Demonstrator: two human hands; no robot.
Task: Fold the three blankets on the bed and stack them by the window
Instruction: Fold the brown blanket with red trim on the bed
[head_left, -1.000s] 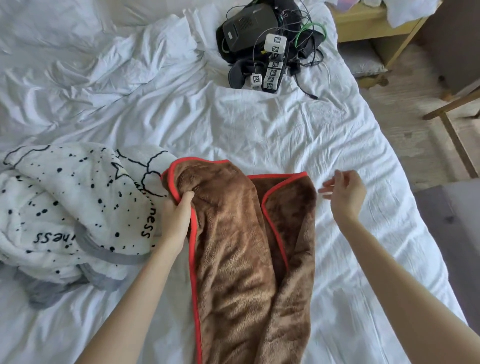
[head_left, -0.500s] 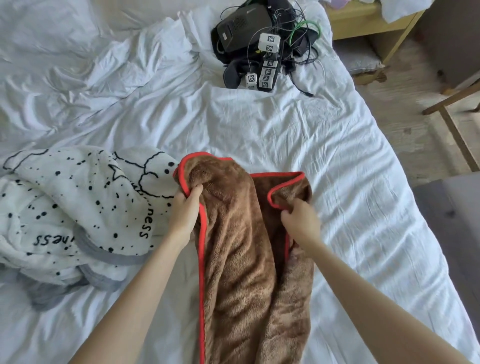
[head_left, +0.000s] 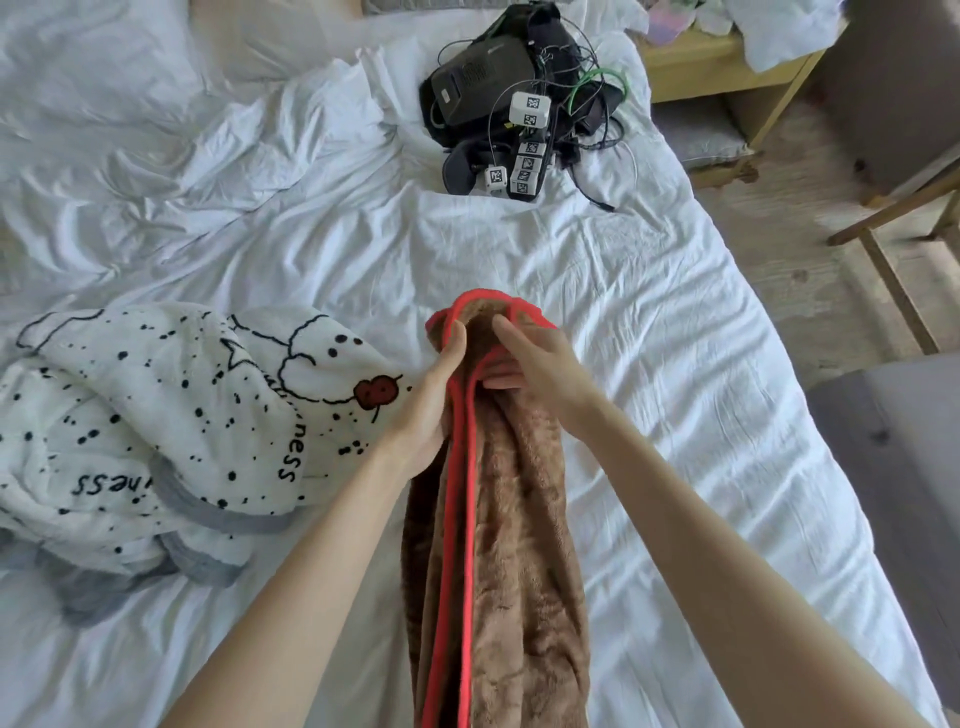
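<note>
A brown fleece blanket with a red edge hangs folded lengthwise in front of me over the white bed. My left hand grips its top left corner along the red trim. My right hand pinches the other top corner, brought right against the left one. A white blanket with black dots, lettering and a grey border lies crumpled on the bed at the left. No third blanket can be made out.
A pile of black devices, cables and small tagged white cubes sits at the far side of the bed. A wooden bedside shelf and chair legs stand on the floor at the right. A grey surface lies at right.
My right hand took hold of the blanket's right corner and carried it left to meet my left hand. The brown blanket went from spread open to doubled lengthwise and lifted.
</note>
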